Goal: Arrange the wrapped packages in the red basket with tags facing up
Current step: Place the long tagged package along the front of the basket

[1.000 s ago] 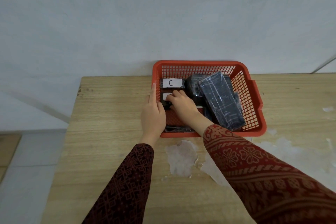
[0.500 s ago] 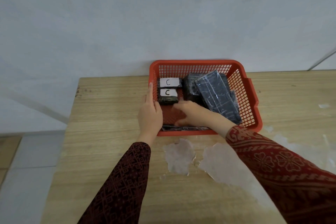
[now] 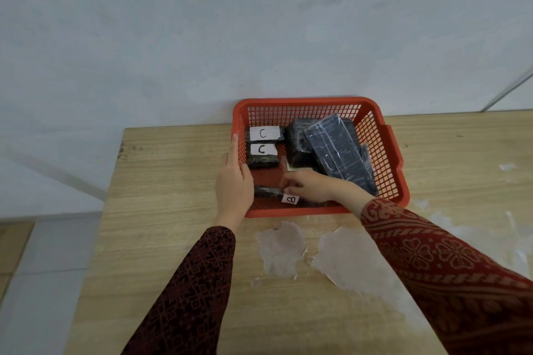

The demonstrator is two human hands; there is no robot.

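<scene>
A red mesh basket (image 3: 386, 150) stands on the wooden table against the wall. Two small dark packages lie at its left, one behind (image 3: 264, 134) the other (image 3: 263, 156), each with a white "C" tag facing up. A long dark package (image 3: 337, 150) leans across a blocky one (image 3: 297, 144) on the right. Along the front wall lies a flat dark package with a "B" tag (image 3: 290, 199) showing. My right hand (image 3: 310, 186) rests on it, fingers curled at its edge. My left hand (image 3: 233, 181) lies flat against the basket's left wall.
The table (image 3: 173, 210) ends at the left over a grey floor. Pale patches of peeled surface (image 3: 281, 248) sit in front of the basket. The wall stands directly behind the basket.
My right hand left the second "C" package lying tag up and drew back to the front of the basket. The flat package there now shows its "B" tag.
</scene>
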